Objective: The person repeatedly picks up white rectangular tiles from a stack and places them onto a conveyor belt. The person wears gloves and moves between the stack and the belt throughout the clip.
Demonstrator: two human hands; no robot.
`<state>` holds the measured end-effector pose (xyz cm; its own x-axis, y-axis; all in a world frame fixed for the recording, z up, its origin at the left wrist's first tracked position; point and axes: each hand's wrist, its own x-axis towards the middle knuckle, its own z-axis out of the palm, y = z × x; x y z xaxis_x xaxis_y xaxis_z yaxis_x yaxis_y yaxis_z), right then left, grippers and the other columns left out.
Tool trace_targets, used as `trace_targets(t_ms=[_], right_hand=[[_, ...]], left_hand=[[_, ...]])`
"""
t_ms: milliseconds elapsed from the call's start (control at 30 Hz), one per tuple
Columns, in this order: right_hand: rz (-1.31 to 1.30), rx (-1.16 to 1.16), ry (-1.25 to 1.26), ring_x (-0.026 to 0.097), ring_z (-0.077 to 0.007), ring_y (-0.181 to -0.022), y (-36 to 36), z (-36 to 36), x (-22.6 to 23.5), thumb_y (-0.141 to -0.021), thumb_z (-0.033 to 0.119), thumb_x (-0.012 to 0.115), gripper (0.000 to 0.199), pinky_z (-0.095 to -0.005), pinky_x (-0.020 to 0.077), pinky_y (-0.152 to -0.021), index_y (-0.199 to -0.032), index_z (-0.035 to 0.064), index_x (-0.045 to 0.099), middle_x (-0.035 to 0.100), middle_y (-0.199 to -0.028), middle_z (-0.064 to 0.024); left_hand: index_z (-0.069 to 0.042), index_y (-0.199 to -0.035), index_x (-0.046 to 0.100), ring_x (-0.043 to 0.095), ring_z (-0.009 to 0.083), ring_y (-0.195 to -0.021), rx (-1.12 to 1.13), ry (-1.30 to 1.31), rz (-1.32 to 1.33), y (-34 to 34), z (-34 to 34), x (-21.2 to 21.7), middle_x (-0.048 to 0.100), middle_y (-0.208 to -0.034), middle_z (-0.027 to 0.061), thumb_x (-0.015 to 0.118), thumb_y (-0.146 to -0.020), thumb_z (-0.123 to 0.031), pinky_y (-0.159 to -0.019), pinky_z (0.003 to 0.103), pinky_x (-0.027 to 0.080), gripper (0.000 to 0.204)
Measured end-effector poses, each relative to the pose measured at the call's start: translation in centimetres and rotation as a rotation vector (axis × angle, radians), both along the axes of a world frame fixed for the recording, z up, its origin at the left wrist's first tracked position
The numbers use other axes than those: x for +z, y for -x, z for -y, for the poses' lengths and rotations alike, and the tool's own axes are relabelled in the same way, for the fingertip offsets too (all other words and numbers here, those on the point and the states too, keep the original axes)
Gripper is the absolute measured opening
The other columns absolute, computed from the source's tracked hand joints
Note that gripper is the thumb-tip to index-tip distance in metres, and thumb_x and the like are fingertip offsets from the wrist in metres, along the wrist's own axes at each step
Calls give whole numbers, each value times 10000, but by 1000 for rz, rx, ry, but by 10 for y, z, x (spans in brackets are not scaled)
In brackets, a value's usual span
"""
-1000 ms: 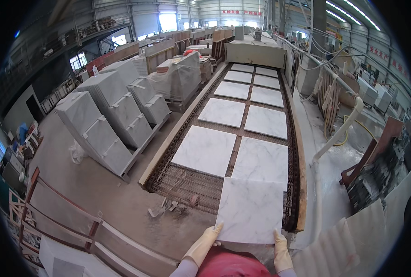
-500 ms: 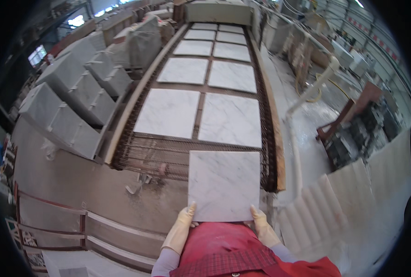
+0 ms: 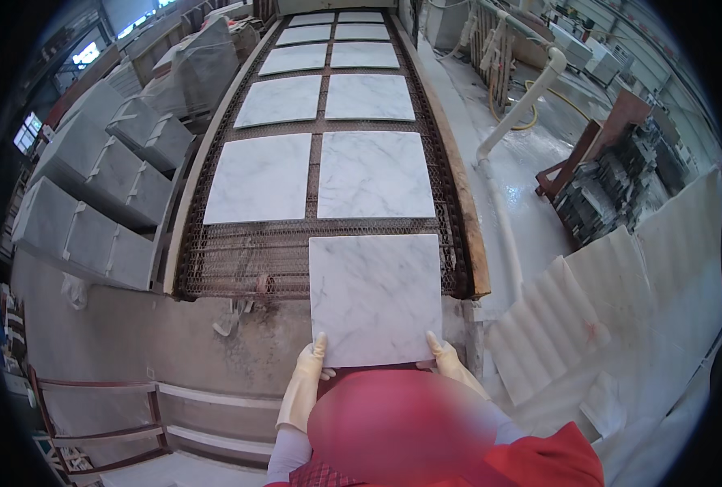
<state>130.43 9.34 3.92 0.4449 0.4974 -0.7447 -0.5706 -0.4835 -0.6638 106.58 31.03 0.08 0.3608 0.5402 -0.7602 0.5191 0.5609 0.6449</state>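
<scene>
A square white marble tile with grey veins is held flat between my hands, its far part over the near end of a wire-mesh conveyor. My left hand, in a cream rubber glove, grips the tile's near left corner, thumb on top. The near right corner is in my gloved right hand, its thumb also above. Two rows of similar tiles lie on the conveyor; closest are a left tile and a right tile. The fingers beneath the held tile are mostly hidden.
Strapped stacks of grey slabs stand left of the conveyor. Along the right run a wooden rail and a white pipe. White foam sheets and a rack of dark stone pieces are farther right. A metal frame sits lower left.
The conveyor and its tiles now appear lower left and nearer in the view. The held tile has shifted slightly up and left in the picture, with both hands still on it.
</scene>
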Motion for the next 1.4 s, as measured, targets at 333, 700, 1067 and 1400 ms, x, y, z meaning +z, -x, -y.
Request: trace_targets(t_ms=[333,700,1067,1400], right_hand=[[-16,-133,-16,649,-279,-661,13,3,-18,-756,607,620,725,-359,562,-583,-1123,-14,536,629,-943,-161],[-36,-145,63,638,-243,-606,14,-1,12,-809,540,603,597,-332,547,-567,-1094,17,560,654,-862,-148],[-4,-149,90,631,-199,-593,0,-4,43,-822,494,610,530,-289,539,-546,-1077,30,589,658,-889,-121],[-28,-161,61,640,-230,-628,-10,-1,24,-827,473,614,537,-302,549,-557,-1108,17,572,649,-921,-133]], left_hand=[[-46,-1011,570,563,183,-400,-18,-27,3,-5,-14,28,640,-720,83,459,-773,-727,-311,252,405,729],[-55,-1063,571,560,183,-417,25,-17,-123,-11,-18,54,639,-774,84,453,-824,-664,-328,274,417,665],[-63,-1041,581,524,178,-384,53,59,-160,-26,-1,77,650,-743,109,383,-892,-593,-297,268,376,585],[-51,-963,587,524,175,-392,47,118,-105,-25,2,70,648,-690,133,359,-895,-604,-327,280,401,602]])
